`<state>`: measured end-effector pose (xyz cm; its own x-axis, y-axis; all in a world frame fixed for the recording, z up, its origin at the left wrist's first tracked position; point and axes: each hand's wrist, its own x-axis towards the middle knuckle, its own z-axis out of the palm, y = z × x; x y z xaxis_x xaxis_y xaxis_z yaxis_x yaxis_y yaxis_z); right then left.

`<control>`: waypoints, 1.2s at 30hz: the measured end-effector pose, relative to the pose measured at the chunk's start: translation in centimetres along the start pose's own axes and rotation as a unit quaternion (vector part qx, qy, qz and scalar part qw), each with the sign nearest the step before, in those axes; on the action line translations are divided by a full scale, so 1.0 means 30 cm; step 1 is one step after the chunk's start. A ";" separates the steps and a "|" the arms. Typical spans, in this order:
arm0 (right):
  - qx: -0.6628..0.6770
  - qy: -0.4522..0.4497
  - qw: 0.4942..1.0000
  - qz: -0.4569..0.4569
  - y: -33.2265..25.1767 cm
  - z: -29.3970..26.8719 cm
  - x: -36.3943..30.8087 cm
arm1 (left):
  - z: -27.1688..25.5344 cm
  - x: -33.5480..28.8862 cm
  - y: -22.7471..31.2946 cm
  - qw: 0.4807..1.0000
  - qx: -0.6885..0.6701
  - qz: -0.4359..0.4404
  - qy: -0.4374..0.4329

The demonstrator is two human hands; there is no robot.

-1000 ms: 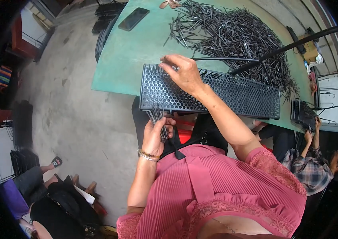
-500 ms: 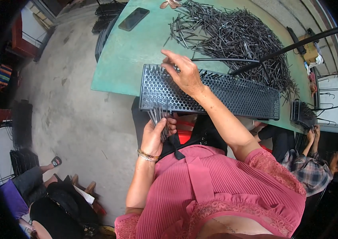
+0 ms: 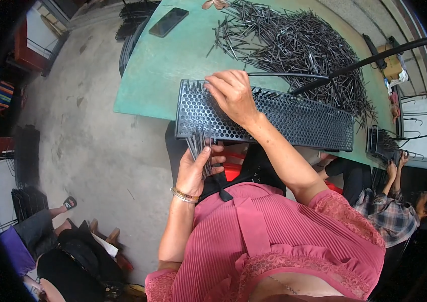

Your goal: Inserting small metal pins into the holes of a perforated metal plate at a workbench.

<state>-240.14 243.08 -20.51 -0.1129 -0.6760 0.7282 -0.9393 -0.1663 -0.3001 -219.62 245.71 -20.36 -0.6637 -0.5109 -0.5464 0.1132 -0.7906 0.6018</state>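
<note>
Head view. The left hand [image 3: 193, 168] grips a bundle of slim dark rods [image 3: 198, 146], its thumb pressed across them and its other fingers curled behind; the free ends project upward from these fingers, against the near edge of a perforated black rack [image 3: 294, 121]. The right hand [image 3: 233, 95] is poised over the rack, beyond and to the right of the left fingers. Its thumb and index finger lie close together, but whether a rod is pinched between them cannot be told. Just left of these fingertips, short dark pegs [image 3: 191, 84] stand along the rack's far rim. Farther beyond the right fingers and to their right, a heap of loose rods [image 3: 319, 55] covers part of the green table [image 3: 148, 80]; a phone [image 3: 169, 22] lies beyond them to the left. Well to the right of both hands, a co-worker's hands [image 3: 397, 166] are at a smaller rack [image 3: 383, 143].

In judgement, the bundle is best gripped lightly, its ends level and near the right fingers. A single rod should be taken by its upper part and held square to the perforations, without brushing the standing pegs.
</note>
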 end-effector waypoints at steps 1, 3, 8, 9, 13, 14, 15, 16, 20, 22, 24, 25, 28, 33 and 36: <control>0.000 0.000 1.000 0.000 -0.002 0.000 0.003 | -0.001 0.000 0.000 1.000 0.000 0.000 0.000; -0.018 -0.022 1.000 0.006 -0.006 -0.001 0.009 | -0.002 -0.001 -0.002 1.000 0.017 -0.007 0.000; 0.092 -0.014 0.994 0.051 -0.035 -0.044 0.013 | -0.005 0.005 -0.011 1.000 0.001 0.022 -0.008; 0.185 -0.059 0.971 0.139 -0.068 -0.071 0.005 | -0.003 0.003 -0.009 0.999 -0.006 0.043 -0.014; 0.371 -0.296 0.791 0.386 -0.149 -0.142 -0.034 | 0.013 0.003 0.005 0.996 0.003 0.076 -0.036; 0.396 -0.344 0.737 0.427 -0.157 -0.158 -0.027 | 0.020 0.004 0.008 0.996 0.004 0.075 -0.039; 0.428 -0.336 0.718 0.435 -0.151 -0.155 -0.039 | 0.027 0.003 0.010 0.996 0.018 0.073 -0.043; 0.433 -0.326 0.717 0.438 -0.139 -0.152 -0.054 | 0.034 0.004 0.009 0.996 0.032 0.072 -0.048; 0.459 -0.304 0.689 0.471 -0.121 -0.169 -0.062 | 0.041 0.003 0.000 0.996 0.018 0.059 -0.062; 0.466 -0.295 0.678 0.486 -0.106 -0.164 -0.083 | 0.042 0.003 -0.004 0.998 0.007 0.047 -0.045; 0.455 -0.290 0.683 0.493 -0.106 -0.175 -0.079 | 0.037 0.016 -0.020 0.998 0.009 0.053 -0.034; 0.445 -0.285 0.687 0.499 -0.106 -0.180 -0.078 | 0.037 0.020 -0.026 0.998 0.010 0.058 -0.022; 0.430 -0.271 0.712 0.484 -0.107 -0.192 -0.079 | 0.049 0.030 -0.035 0.996 0.056 0.072 -0.010; 0.453 -0.277 0.688 0.494 -0.073 -0.210 -0.082 | 0.070 0.046 -0.033 0.995 0.076 0.060 -0.016; 0.438 -0.268 0.707 0.486 -0.044 -0.238 -0.057 | 0.076 0.051 -0.038 0.999 -0.005 0.038 0.017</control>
<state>-241.04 249.59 -16.97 -0.2082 -0.9127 -0.3517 0.0857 0.3412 -0.9361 -222.43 246.61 -20.55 -0.6271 -0.5812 -0.5186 0.1696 -0.7517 0.6373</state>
